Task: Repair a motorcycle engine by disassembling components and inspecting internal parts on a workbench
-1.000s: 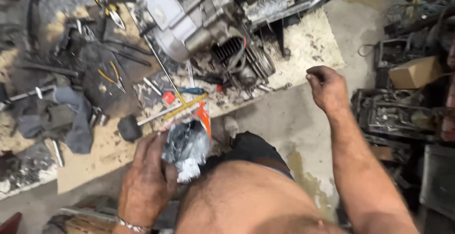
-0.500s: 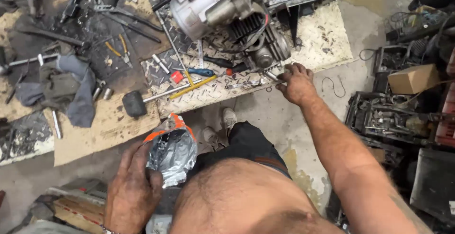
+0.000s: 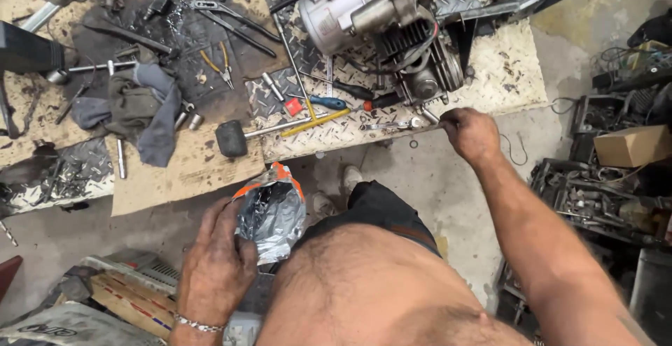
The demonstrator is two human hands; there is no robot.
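My left hand grips a crumpled silver foil packet with an orange top, held low near my waist. My right hand reaches forward to the front edge of the metal work plate, fingers closed around a small metal tool or part by a wrench; what exactly it grips is hard to tell. Just beyond it sits a grey motorcycle engine with a finned cylinder.
Tools litter the plate: a black mallet, blue-handled screwdriver, yellow bar, pliers, grey rags. A cardboard sheet lies in front. At right are a cardboard box and greasy parts.
My right hand has moved forward from mid-air to the plate's edge beside the engine. The left hand with the foil packet has shifted slightly lower and left.
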